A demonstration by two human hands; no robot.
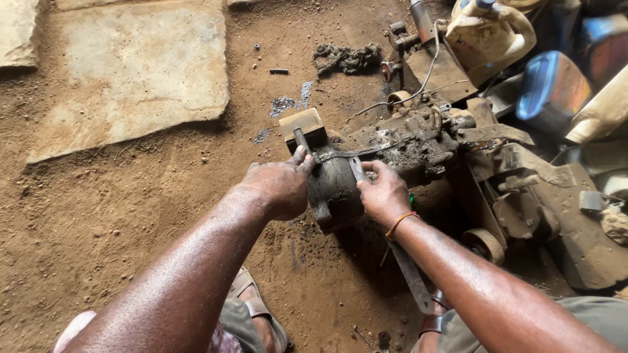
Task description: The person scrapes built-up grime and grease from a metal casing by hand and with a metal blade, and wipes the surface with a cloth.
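Greasy dark engine casing [337,189] on dirt floor [131,216], between both hands. Left hand [278,186] closed on metal rod [302,140], rod's axis running away from person; right hand [383,193] pinching flat strip [358,168] just beside.

Bare, sleeveless arms; an orange band [400,223] circles the right wrist; strapped sandal [252,302].

A grimy, dark cylindrical engine housing [335,189], caked in oily dirt, lies on its side just right of the wooden block [302,124], with a thin metal strap [347,155] across its top and a flat grey metal bar [358,170] resting against its upper face.
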